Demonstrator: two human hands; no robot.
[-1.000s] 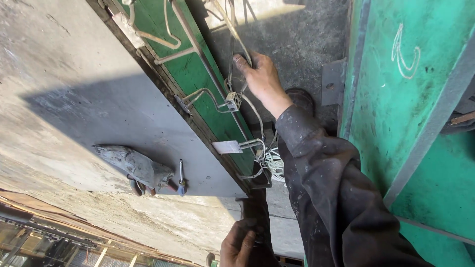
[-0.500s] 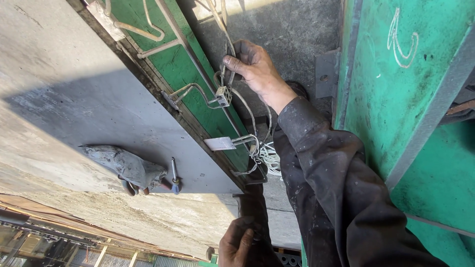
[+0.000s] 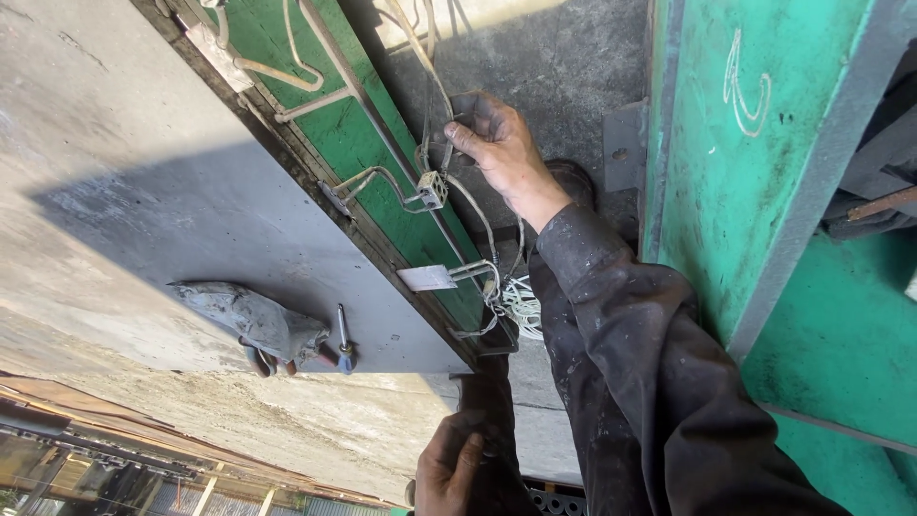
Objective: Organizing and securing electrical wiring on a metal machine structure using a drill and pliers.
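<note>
— Pinching the thin pale wire, is the right hand getting a firm hold?

— Looks so: thumb and fingers are closing on the strand just above the small white connector block, against the green metal frame. I'm judging the wire as light, springy and a bit stiff, holding its bends, so gripping close to the block is giving the most control.

— Which way is it running?

— Its long axis is following the frame's edge, slanting from the upper left down toward the loose white coil near the dark sleeve.

— And the left hand?

— It's resting low at the bottom edge, well apart from the right, fingers curling around something dark; I cannot tell what.

— Anything nearby?

— A grey rag and a small screwdriver are lying on the grey plate.
</note>
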